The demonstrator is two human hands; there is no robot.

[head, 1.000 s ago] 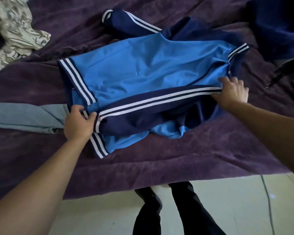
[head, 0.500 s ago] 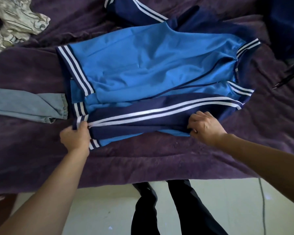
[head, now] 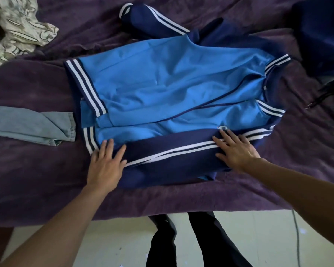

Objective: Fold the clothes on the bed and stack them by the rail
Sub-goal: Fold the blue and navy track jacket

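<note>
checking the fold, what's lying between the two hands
In the head view, the navy sleeve with white stripes lies folded across the blue jacket between the left hand and right hand.

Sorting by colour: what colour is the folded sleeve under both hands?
Navy sleeve with two white stripes; head view.

Denim garment [head: 27, 124] cropped left, navy cloth [head: 322, 35] cropped right

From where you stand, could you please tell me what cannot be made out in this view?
- Rail: outside the head view, so no stack can be seen.
- Denim garment: cut off by the left edge.
- Dark navy cloth: cut off by the top-right corner, kind unclear.
- Jacket emblem: too small to read, beside the right hand.
</note>
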